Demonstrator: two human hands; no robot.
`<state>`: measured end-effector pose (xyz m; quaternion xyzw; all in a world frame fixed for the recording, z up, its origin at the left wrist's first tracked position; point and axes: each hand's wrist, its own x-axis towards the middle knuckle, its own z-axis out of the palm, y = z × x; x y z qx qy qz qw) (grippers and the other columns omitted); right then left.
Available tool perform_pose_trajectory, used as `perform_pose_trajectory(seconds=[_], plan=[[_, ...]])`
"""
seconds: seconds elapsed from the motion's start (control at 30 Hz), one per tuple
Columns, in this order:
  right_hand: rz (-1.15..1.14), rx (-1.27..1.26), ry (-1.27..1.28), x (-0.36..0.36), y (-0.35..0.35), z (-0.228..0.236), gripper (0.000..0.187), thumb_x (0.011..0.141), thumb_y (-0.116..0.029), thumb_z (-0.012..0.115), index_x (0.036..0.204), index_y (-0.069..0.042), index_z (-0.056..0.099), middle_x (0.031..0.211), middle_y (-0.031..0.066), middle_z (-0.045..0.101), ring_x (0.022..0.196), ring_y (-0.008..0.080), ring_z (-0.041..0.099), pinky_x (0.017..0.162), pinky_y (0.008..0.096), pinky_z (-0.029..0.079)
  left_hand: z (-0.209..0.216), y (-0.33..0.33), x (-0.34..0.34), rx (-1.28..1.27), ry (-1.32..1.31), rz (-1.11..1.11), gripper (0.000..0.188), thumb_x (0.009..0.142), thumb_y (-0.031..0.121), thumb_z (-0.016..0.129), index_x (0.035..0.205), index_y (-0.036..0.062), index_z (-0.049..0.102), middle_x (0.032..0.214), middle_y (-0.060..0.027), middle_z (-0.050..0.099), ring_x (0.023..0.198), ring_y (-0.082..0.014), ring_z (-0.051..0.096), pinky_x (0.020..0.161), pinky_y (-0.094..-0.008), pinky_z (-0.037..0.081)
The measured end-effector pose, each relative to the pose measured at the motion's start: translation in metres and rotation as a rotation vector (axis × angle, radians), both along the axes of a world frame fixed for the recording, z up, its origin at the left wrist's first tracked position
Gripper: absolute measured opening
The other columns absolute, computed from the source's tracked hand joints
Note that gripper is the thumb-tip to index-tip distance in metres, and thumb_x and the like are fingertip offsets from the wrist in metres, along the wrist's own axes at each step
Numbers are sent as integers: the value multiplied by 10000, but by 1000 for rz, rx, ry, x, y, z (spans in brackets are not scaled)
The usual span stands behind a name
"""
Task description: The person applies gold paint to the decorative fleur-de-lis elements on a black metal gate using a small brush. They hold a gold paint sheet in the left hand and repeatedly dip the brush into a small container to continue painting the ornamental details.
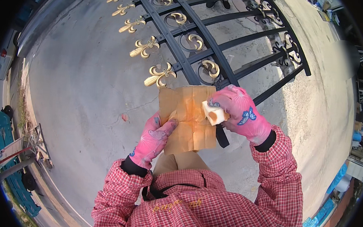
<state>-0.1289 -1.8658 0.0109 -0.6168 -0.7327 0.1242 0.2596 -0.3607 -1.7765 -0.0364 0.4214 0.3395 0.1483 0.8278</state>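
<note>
In a pink patterned glove, my left hand (157,133) grips the lower left edge of a piece of brown cardboard (180,134), thumb on its face. The cardboard is creased and carries an orange-gold stain around its middle. My right hand (241,113), gloved alike, pinches a white sponge (214,113) with an orange-brown patch against the cardboard's right side. Just beyond my hands lies a black metal fence panel (212,53) with gold fleur-de-lis tips and gold scrolls. The nearest gold finial (160,74) is close to the cardboard's upper left corner.
Grey concrete (87,95) surrounds me. Another person's dark shoes (218,4) stand by the panel's far side. A teal vehicle (5,140) is at the left rim. Blue-wrapped items (339,178) and assorted clutter line the right rim.
</note>
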Motion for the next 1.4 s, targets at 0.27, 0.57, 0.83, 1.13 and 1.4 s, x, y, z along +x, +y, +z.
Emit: perform_pose_trajectory(seconds=[0.27,0.57,0.83,1.13,1.4], plan=[[-32,73,105,59,-26,-20,444,551,74,682,959,-72,584,960,89,641,916,310,598,787,372,480,-14,-83,-94,-20,103,548,350,886,101,520,1203,-37,460,1071,-100,592,918,-178,614,779,-293,521],[248,-198,-96,118,-28,-57,522,520,100,672,998,-103,617,1014,66,632,981,300,563,848,388,444,3,-223,-124,76,281,1054,475,885,166,552,1280,-32,380,1161,-136,546,979,-217,603,831,-317,514],[649,-249,-30,137,-4,-111,459,564,65,682,987,-101,619,1016,63,638,993,281,565,859,375,434,22,-321,-6,-47,223,1425,478,880,157,573,1286,-12,386,1210,-133,509,1053,-225,561,878,-336,492],[903,-224,-151,125,7,-124,384,549,44,661,906,-94,629,966,62,646,953,293,578,824,378,455,36,-376,36,-84,295,1631,485,882,194,581,1283,-6,397,1181,-116,523,1025,-202,566,858,-318,491],[961,-250,-202,128,13,-121,367,555,30,672,891,-109,622,954,37,644,944,283,575,818,381,444,24,-381,32,-80,275,1634,450,889,201,571,1260,0,417,1174,-110,524,1017,-194,566,856,-311,490]])
